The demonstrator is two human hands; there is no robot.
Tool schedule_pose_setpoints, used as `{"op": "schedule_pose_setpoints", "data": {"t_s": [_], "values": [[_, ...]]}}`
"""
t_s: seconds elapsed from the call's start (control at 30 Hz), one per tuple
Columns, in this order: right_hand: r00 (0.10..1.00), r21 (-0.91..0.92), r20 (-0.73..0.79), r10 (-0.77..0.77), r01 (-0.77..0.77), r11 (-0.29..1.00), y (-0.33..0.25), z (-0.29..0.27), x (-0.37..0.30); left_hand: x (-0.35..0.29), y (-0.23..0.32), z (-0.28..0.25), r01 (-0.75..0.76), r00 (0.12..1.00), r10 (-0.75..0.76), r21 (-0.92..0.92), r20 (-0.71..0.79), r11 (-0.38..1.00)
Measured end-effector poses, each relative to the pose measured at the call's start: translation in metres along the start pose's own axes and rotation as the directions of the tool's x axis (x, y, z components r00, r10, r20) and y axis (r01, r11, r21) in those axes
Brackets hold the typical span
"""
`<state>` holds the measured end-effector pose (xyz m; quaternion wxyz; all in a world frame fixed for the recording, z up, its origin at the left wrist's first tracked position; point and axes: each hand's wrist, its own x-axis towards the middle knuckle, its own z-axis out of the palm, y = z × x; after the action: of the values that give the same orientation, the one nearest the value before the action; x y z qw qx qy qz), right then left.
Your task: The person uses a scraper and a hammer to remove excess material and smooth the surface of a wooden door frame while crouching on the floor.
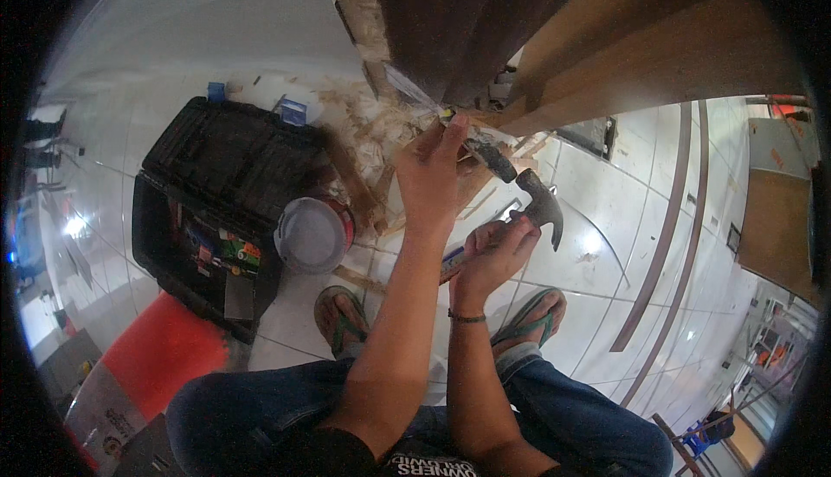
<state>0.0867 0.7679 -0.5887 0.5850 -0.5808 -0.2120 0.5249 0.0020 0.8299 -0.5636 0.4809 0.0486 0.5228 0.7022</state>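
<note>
My left hand [430, 174] is closed around a dark, worn chisel-like tool [492, 162]. Its blunt end points down to the right, and a small yellow part shows by my fingertips; its other end is hidden. My right hand [500, 248] grips a claw hammer [540, 202] close below its head, the handle running back under my palm. The hammer head sits just right of the tool's blunt end, seemingly with a small gap. Above my left hand stands a brown wooden panel [433, 27] with a splintered, pale left edge [368, 22].
Wood chips [351, 118] cover the white tile floor around the panel's foot. At left lie an open black toolbox [234, 144] and a lidded bucket [312, 236]. A red-orange thing [164, 351] is near my left knee. Long brown strips [662, 235] lie at right.
</note>
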Motion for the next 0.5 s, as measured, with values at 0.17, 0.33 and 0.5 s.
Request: {"op": "schedule_pose_setpoints", "data": {"t_s": [0.17, 0.33, 0.5], "values": [[1.000, -0.043, -0.015, -0.003, 0.002, 0.999, 0.0045, -0.0008, -0.0059, 0.0011, 0.0044, -0.0027, -0.022, 1.000, 0.022, -0.025, 0.007, 0.999], [0.995, 0.003, -0.096, -0.023, 0.024, 1.000, 0.0011, -0.0021, -0.0040, 0.0015, 0.0047, -0.0011, 0.004, 1.000, -0.004, -0.032, -0.006, 0.999], [0.999, -0.055, 0.002, -0.035, 0.036, 0.998, -0.0006, -0.0064, -0.0014, 0.0035, 0.0067, 0.0025, -0.003, 1.000, 0.002, -0.090, -0.006, 0.996]]}}
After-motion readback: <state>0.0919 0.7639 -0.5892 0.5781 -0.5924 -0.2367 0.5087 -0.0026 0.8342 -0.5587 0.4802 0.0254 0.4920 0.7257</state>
